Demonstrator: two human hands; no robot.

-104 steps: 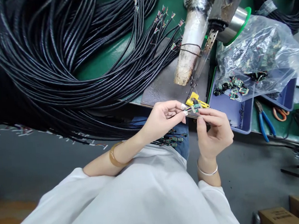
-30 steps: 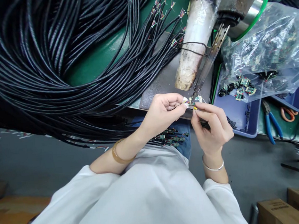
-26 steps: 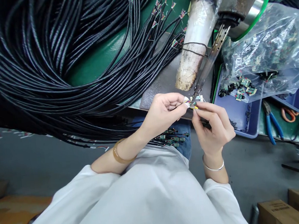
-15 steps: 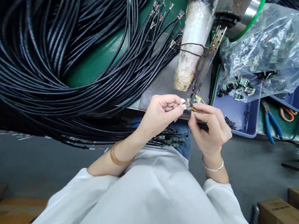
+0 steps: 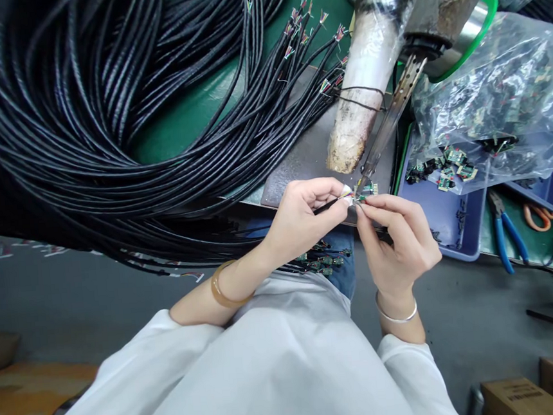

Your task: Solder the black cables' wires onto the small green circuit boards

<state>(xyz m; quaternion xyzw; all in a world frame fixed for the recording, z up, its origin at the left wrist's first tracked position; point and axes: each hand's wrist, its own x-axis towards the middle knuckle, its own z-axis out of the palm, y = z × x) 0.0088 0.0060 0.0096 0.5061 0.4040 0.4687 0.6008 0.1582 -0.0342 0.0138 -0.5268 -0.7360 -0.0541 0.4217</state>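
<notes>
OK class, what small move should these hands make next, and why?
Probably a small steadying pause: the left hand pinches thin coloured wires beside a green circuit board, the right hand has its fingertips at that board, and the soldering iron points down close to both.

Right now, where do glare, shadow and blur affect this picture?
Head view: glare streaks the clear plastic bag; the black cables sink into darkness at the left edge; the small circuit board by the right fingers looks too soft to read.
</notes>
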